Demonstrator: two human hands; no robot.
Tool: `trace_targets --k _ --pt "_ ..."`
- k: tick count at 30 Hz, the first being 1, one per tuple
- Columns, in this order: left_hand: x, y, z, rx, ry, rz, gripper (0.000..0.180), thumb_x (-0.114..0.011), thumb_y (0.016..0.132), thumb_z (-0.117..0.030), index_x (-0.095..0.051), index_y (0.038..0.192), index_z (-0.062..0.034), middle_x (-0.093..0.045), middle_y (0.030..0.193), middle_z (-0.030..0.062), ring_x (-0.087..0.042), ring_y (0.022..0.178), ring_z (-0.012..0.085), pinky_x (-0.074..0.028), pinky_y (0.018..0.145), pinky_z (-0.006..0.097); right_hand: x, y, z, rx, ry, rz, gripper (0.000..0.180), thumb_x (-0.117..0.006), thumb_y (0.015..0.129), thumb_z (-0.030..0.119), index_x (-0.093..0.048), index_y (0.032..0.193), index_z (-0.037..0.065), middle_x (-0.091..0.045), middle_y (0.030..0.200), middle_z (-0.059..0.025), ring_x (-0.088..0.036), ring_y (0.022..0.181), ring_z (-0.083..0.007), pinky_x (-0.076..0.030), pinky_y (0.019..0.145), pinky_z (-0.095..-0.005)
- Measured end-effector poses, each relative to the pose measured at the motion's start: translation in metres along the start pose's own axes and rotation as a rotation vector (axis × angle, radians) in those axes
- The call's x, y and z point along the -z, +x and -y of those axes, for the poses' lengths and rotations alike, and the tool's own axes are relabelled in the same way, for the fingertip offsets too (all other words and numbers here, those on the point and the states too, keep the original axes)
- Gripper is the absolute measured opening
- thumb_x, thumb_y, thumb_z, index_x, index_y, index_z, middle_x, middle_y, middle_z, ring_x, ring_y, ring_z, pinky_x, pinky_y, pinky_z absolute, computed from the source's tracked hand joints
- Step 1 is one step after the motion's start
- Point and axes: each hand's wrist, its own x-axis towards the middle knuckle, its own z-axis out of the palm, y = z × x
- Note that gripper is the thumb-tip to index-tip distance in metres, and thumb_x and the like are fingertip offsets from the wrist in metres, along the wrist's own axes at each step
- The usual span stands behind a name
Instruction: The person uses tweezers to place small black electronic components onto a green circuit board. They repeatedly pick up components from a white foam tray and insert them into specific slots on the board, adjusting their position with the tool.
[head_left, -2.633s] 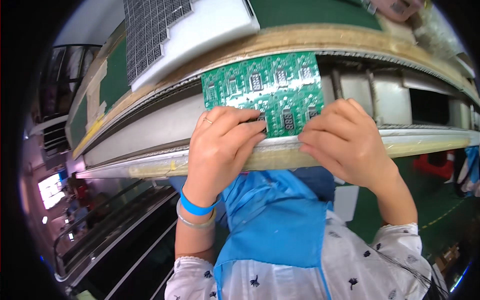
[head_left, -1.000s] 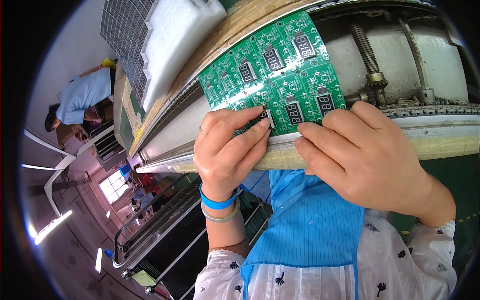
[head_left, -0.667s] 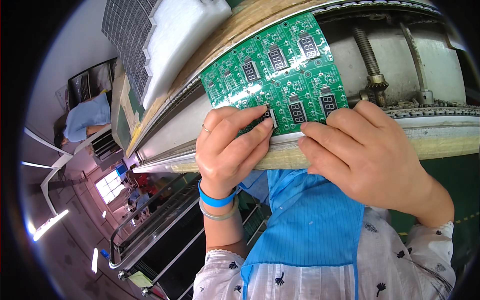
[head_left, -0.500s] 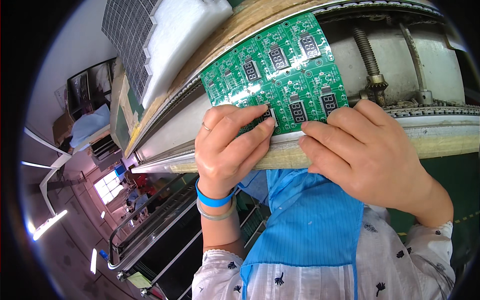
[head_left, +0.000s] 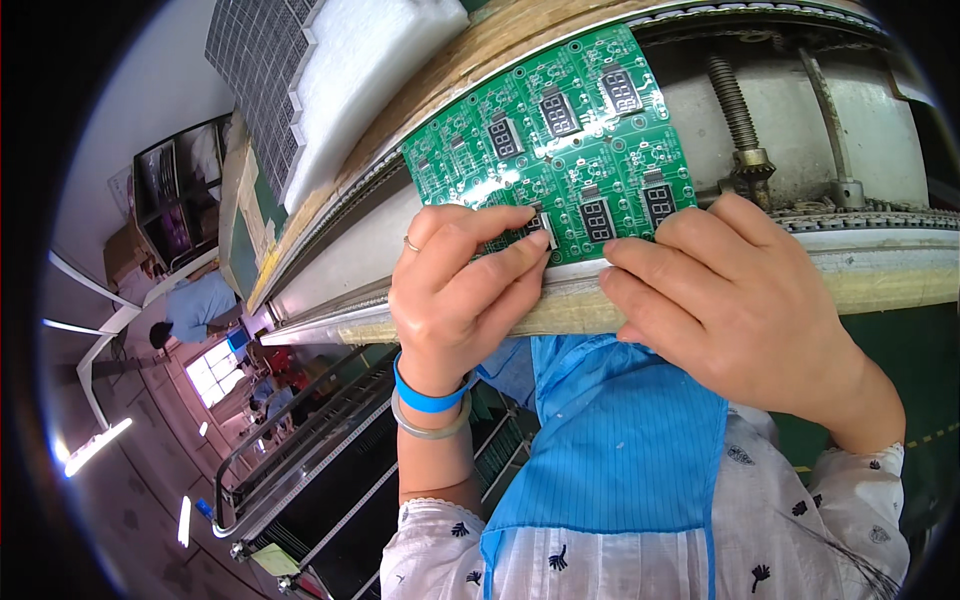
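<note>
A green circuit board panel [head_left: 560,160] lies across the rails in front of me, with several black-and-white digit displays standing on it. My left hand [head_left: 465,275] pinches one digit display [head_left: 537,222] in the near row between thumb and forefinger; the fingers partly hide it. My right hand [head_left: 725,285] is closed at the board's near edge. Its fingertips touch the board just below another digit display [head_left: 596,220], and its thumb is mostly hidden. A further digit display [head_left: 660,205] sits beside the right knuckles.
Metal rails with a chain [head_left: 870,222] border the board. To its right stands a threaded rod [head_left: 735,105]. White foam [head_left: 365,70] and a dark gridded sheet [head_left: 262,75] lie beyond at the left. A person in blue [head_left: 198,305] is in the left background.
Both hands stay almost where they were, with the left fingers still at the same display. In the left background, a person in blue has come further into view.
</note>
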Motion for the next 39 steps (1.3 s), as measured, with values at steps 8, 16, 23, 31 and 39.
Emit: trace_targets --k 8,16,23,31,39 --pt "-0.001 0.001 -0.001 0.014 -0.018 -0.007 0.026 -0.085 0.066 -0.001 -0.078 0.090 -0.0050 -0.074 0.100 0.0093 -0.064 0.081 0.0254 -0.053 0.071 0.035 0.004 0.001 -0.001 -0.004 0.019 0.008 0.038 -0.077 0.073 0.027 -0.073 0.102 0.003 -0.071 0.109 -0.0085 -0.062 0.089 -0.0228 -0.049 0.075 -0.0381" --pt "-0.007 -0.008 0.002 0.052 -0.074 -0.036 0.025 -0.085 0.070 0.000 -0.078 0.094 -0.0049 -0.075 0.102 0.0092 -0.064 0.081 0.0244 -0.053 0.072 0.035 0.063 0.049 -0.054 -0.250 -0.213 -0.222 0.026 -0.069 0.084 0.005 -0.072 0.110 0.003 -0.070 0.098 -0.0113 -0.065 0.084 -0.0258 -0.050 0.071 -0.0372" --pt "-0.008 -0.018 0.000 0.078 -0.066 -0.101 0.025 -0.084 0.073 -0.001 -0.078 0.097 -0.0069 -0.075 0.108 0.0075 -0.064 0.083 0.0239 -0.054 0.074 0.035 0.077 0.137 -0.149 -0.176 -0.428 -0.164 0.023 -0.069 0.088 0.010 -0.074 0.108 0.000 -0.073 0.104 -0.0200 -0.067 0.104 -0.0381 -0.053 0.092 -0.0455" --pt "-0.013 -0.015 -0.003 0.063 -0.032 -0.106 0.030 -0.083 0.074 -0.002 -0.079 0.104 -0.0067 -0.075 0.113 0.0076 -0.065 0.088 0.0239 -0.053 0.078 0.035 0.065 0.144 -0.175 -0.153 -0.370 -0.247 0.018 -0.066 0.095 0.011 -0.073 0.108 0.001 -0.071 0.100 -0.0178 -0.069 0.095 -0.0371 -0.055 0.086 -0.0435" --pt "-0.014 -0.027 -0.005 0.083 0.021 -0.069 0.032 -0.083 0.074 -0.007 -0.079 0.105 -0.0039 -0.076 0.114 0.0099 -0.067 0.090 0.0231 -0.050 0.080 0.033 0.052 0.095 -0.068 0.203 -0.010 0.054 0.012 -0.064 0.085 0.013 -0.065 0.091 0.002 -0.061 0.094 -0.0116 -0.063 0.091 -0.0295 -0.053 0.076 -0.0383"
